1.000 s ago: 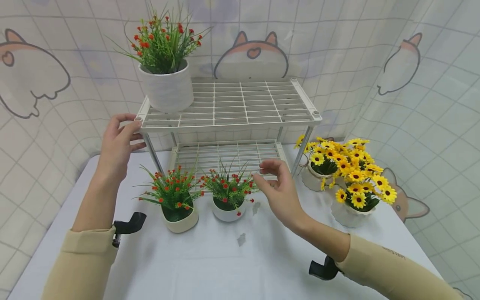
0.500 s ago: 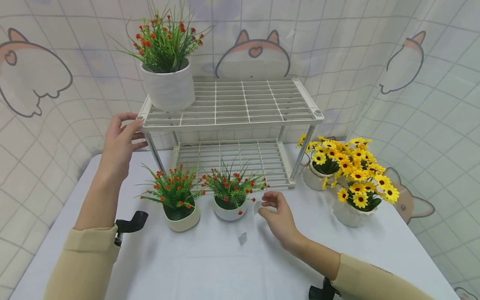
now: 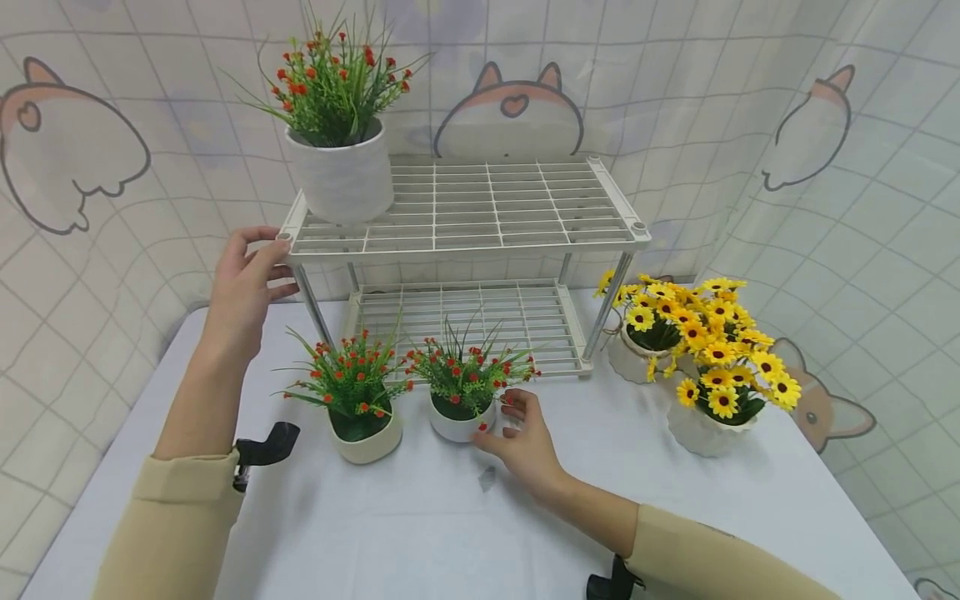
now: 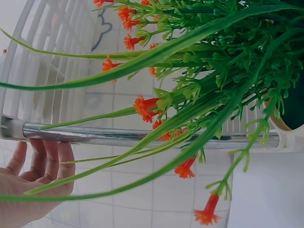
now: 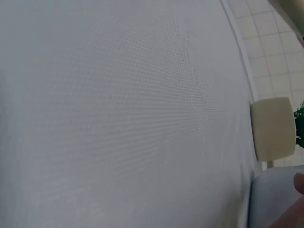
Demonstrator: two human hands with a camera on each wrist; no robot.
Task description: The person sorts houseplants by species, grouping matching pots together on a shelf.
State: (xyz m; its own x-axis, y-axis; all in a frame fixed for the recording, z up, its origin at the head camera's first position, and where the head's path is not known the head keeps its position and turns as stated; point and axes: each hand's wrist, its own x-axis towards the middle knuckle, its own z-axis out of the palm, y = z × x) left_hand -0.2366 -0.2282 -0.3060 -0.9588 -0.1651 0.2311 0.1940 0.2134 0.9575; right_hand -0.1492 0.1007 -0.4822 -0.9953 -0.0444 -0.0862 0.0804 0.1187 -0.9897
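The right hand [image 3: 525,442] curls its grip round the small white pot [image 3: 459,421] on the table [image 3: 420,533]; the left hand [image 3: 242,287] clasps the rack [image 3: 465,208] corner, fingers wrapped on it.

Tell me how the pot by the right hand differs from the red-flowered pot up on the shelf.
The small pot stands on the table; the tall pot stands on the rack's top shelf. The small pot is low and rounded, the tall pot much bigger and straight-sided. The right hand is at the small pot; the left hand grips the rack near the tall pot, not the pot itself. Both are white with red flowers and green leaves.
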